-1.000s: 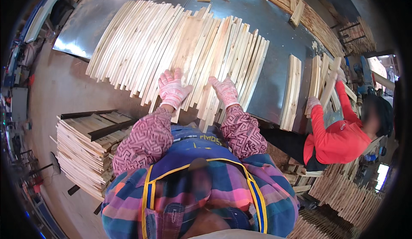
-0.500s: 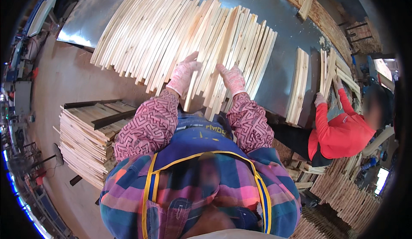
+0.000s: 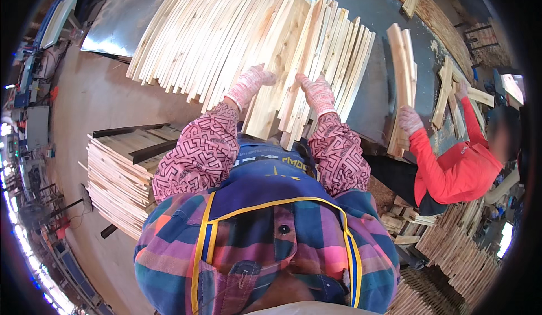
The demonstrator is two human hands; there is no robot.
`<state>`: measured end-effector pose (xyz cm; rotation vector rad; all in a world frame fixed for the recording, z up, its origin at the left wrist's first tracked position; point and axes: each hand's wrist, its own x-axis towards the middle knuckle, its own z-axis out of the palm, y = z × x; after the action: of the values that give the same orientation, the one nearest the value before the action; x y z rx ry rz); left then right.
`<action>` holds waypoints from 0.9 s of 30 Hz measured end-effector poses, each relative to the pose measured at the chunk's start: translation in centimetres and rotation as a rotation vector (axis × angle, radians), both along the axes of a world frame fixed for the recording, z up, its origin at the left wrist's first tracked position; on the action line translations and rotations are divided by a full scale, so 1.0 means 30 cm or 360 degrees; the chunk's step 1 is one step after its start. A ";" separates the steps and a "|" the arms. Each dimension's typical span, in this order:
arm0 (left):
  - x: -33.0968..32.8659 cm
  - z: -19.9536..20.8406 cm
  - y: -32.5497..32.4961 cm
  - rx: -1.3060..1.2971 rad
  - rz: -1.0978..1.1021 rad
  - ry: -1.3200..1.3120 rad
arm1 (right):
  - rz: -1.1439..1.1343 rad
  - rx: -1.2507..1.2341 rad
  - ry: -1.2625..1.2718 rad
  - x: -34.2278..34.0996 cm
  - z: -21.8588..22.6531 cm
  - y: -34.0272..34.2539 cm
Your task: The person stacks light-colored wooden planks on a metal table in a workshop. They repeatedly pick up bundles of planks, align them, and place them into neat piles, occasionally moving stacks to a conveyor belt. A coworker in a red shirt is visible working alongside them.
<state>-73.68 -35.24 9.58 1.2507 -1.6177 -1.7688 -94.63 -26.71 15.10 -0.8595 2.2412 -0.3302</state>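
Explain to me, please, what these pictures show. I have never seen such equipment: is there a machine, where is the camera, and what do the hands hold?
There is no robot: a person works by hand, wearing a wide camera on the head. It looks down, and its lens bends straight edges near the rim. Picture left is the person's left.

On the dark table lies a row of long wood strips, side by side. The gloved left hand is at a wider board in this row; the gloved right hand is at the strips just right of it. How firmly either grips, I cannot tell.

At the right, a co-worker in red holds other strips.
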 end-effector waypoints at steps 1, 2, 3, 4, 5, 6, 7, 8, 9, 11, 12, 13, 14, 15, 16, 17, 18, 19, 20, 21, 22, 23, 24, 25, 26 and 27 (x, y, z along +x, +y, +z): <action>-0.015 -0.019 -0.015 -0.0134 -0.0025 -0.0119 | -0.0006 0.0004 -0.0002 0.004 0.001 -0.003; -0.039 -0.038 -0.034 -0.0137 -0.0056 -0.0240 | -0.0011 0.0008 -0.0003 0.007 0.002 -0.006; -0.056 -0.050 -0.045 -0.0138 -0.0095 -0.0365 | -0.0025 0.0015 -0.0010 0.008 0.010 -0.004; -0.064 -0.063 -0.045 -0.0109 -0.0067 -0.0317 | -0.0041 0.0013 -0.0115 0.004 0.031 -0.002; -0.067 -0.076 -0.041 -0.0079 -0.0036 -0.0270 | -0.0025 0.0036 -0.0120 0.005 0.039 -0.003; -0.079 -0.080 -0.042 -0.0050 -0.0017 -0.0220 | -0.0020 0.0057 -0.0124 0.001 0.046 0.001; -0.061 -0.080 -0.063 -0.0078 -0.0039 -0.0204 | -0.0007 0.0074 -0.0132 0.000 0.055 -0.003; -0.008 -0.075 -0.095 -0.0107 -0.0057 -0.0188 | -0.0037 0.0101 -0.0110 0.006 0.051 -0.009; 0.049 -0.069 -0.128 -0.0135 -0.0080 -0.0171 | -0.0022 0.0079 -0.0120 0.002 0.031 -0.009; 0.147 0.180 -0.130 -0.0634 -0.0060 -0.0246 | -0.0045 0.0048 -0.0152 -0.030 -0.032 -0.001; 0.190 0.358 -0.129 -0.0699 -0.0033 -0.0290 | -0.0066 0.0058 -0.0161 -0.032 -0.033 -0.001; 0.230 0.475 -0.166 -0.0529 -0.0068 -0.0285 | -0.0033 0.0026 -0.0173 -0.036 -0.043 -0.002; 0.262 0.584 -0.206 -0.0360 -0.0109 -0.0286 | -0.0010 0.0000 -0.0185 -0.050 -0.072 0.003; 0.316 0.595 -0.294 -0.0322 -0.0234 -0.0207 | 0.0017 -0.0021 -0.0189 -0.056 -0.090 0.010; 0.355 0.583 -0.385 -0.0676 -0.0155 -0.0606 | -0.0007 0.0036 -0.0209 -0.055 -0.093 0.000; 0.380 0.570 -0.468 -0.1028 -0.0074 -0.1002 | -0.0034 0.0093 -0.0226 -0.059 -0.096 -0.012; 0.401 0.568 -0.503 -0.1487 -0.0096 -0.1079 | -0.0051 0.0148 -0.0246 -0.065 -0.094 -0.019; 0.421 0.567 -0.544 -0.1956 -0.0121 -0.1138 | -0.0033 0.0158 -0.0208 -0.071 -0.105 -0.018; 0.469 0.541 -0.612 -0.2196 -0.0240 -0.1109 | 0.0010 0.0148 -0.0179 -0.067 -0.114 -0.029; 0.452 0.499 -0.658 -0.2266 -0.0552 -0.1174 | 0.0015 0.0159 -0.0136 -0.074 -0.129 -0.025; 0.401 0.493 -0.631 -0.1702 -0.0453 -0.0759 | 0.0040 0.0174 -0.0184 -0.071 -0.095 -0.028; 0.316 0.467 -0.591 -0.1132 -0.0353 -0.0355 | 0.0025 0.0136 -0.0210 -0.070 -0.092 -0.031; 0.216 0.446 -0.540 -0.0557 -0.0255 0.0046 | 0.0006 0.0094 -0.0229 -0.075 -0.086 -0.035; 0.156 0.407 -0.529 -0.1002 -0.0548 -0.0412 | -0.0008 0.0058 -0.0253 -0.077 -0.085 -0.040; 0.107 0.363 -0.517 -0.1617 -0.0801 -0.0996 | 0.0024 0.0056 -0.0164 -0.051 -0.045 -0.063; 0.065 0.321 -0.504 -0.2150 -0.0949 -0.1394 | 0.0135 -0.0013 -0.0345 -0.032 0.027 -0.083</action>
<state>-71.72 -50.37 19.22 0.8044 -2.9968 0.1482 -95.60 -29.18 15.90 -0.8766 1.9992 -0.3745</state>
